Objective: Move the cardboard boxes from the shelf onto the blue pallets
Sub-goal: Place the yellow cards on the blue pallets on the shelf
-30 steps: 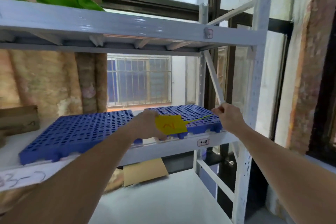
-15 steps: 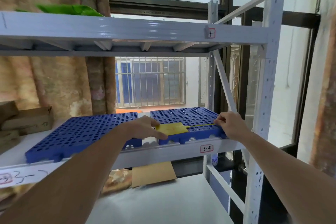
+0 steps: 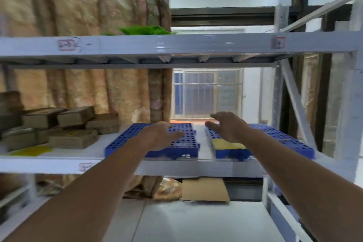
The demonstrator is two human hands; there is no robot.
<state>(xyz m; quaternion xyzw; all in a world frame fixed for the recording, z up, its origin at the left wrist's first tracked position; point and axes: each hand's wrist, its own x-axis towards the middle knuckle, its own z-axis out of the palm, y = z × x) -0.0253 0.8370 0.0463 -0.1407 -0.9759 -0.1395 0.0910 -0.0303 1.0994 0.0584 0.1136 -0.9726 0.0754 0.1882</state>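
While both arms reach over the middle shelf (image 3: pixel 49 161) | far left: cardboard boxes (image 3: pixel 72 124) stacked on shelf, well apart from pallets | left hand (image 3: pixel 161 135) over left blue pallet (image 3: pixel 157 143), fingers loosely spread, holding nothing | right hand (image 3: pixel 225 125) above right blue pallet (image 3: pixel 284 141), fingers relaxed, empty | yellow sheet (image 3: pixel 227 144) lies on right pallet's near edge.

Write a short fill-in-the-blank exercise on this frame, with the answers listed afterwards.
1. The cardboard boxes are stacked to the ____ of the blue pallets.
2. The number of blue pallets on the shelf is ____.
3. A yellow sheet lies on the ____ pallet.
4. The left hand and right hand hold ____.

Answers: left; two; right; nothing
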